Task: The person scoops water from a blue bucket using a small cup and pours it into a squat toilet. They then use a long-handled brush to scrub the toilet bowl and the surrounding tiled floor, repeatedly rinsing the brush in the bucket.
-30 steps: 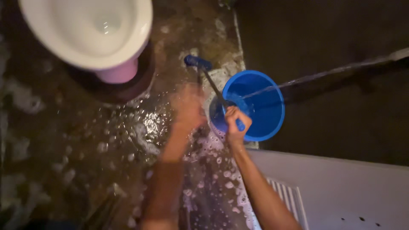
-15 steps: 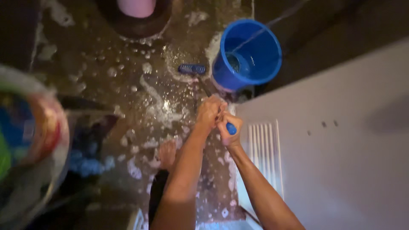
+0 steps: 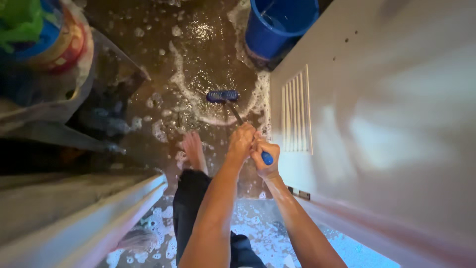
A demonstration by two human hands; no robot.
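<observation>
Both my hands grip the handle of a long scrub brush. My left hand [image 3: 241, 141] holds the thin dark shaft, and my right hand [image 3: 265, 158] closes on the blue end grip just behind it. The blue brush head [image 3: 222, 96] rests on the wet, foamy brown floor [image 3: 188, 59] in front of me. My bare foot [image 3: 193, 151] stands on the floor to the left of my hands, with a dark trouser leg below it.
A blue bucket [image 3: 277, 27] with water stands at the top by a white door [image 3: 377, 124] with a vent grille [image 3: 296, 111]. A colourful container [image 3: 44, 44] sits top left. A white door frame [image 3: 99, 218] runs along the lower left.
The view has swung back away from the toilet and bucket. The brush head has come towards me across the floor. My left hand now grips the handle beside my right.
</observation>
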